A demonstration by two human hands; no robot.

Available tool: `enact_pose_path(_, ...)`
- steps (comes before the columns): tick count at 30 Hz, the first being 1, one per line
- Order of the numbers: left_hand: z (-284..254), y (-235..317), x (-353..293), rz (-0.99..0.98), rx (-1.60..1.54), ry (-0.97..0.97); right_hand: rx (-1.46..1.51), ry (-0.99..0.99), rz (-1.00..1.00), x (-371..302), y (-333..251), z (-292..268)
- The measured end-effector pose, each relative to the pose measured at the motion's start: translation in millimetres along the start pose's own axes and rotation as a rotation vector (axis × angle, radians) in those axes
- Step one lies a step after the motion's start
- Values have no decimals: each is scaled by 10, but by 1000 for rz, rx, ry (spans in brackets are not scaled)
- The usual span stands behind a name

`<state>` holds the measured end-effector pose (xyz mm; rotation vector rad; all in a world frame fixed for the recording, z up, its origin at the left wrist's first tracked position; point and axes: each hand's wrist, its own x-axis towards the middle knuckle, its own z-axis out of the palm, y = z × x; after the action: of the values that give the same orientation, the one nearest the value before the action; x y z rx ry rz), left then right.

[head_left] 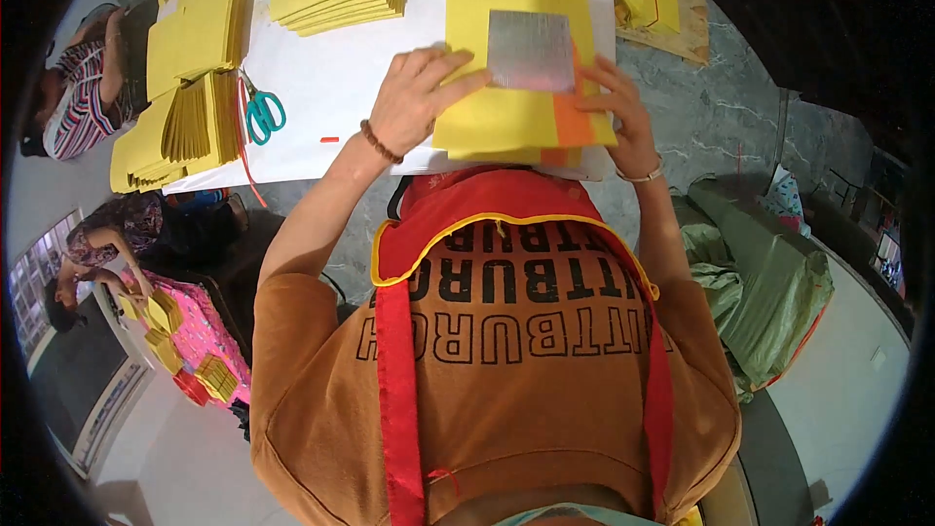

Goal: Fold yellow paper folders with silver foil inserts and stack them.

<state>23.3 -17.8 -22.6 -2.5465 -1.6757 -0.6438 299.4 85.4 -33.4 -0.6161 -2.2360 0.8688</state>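
Head view: fingers spread, the left hand [414,93] rests beside a silver square [531,49] on a yellow sheet [497,122]; the right hand [628,112] curls over its edge, grip unclear.

Bright tabletop [331,88] — shadow across yellow sheet [497,115] — edges bent, corners black.

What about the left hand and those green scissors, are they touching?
Apart. The head view shows it plainly: a wide stretch of white tabletop lies between the left hand and the green scissors.
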Motion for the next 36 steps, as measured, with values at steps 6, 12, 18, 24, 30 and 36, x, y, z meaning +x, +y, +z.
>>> enact_pose_path(6, -18, 117, -92, -178, -313, -128, 208, -248, 176, -98, 24, 67)
enact_pose_path(12, 74, 0, 151, -869, -687, -306, 315, -49, 638, 11, 35, 258)
enact_pose_path(18, 328, -118, 147, -1007, -1066, -158, 512, 326, 709, 172, -17, 436)
enact_pose_path(24, 303, -105, 211, -1089, -1175, -133, 367, 228, 738, 152, 113, 432)
enact_pose_path(30, 289, -101, 238, -1120, -1187, -129, 345, 305, 754, 134, 239, 529)
enact_pose_path(36, 232, -120, 256, -1196, -1226, -79, 287, 303, 760, 193, 235, 536)
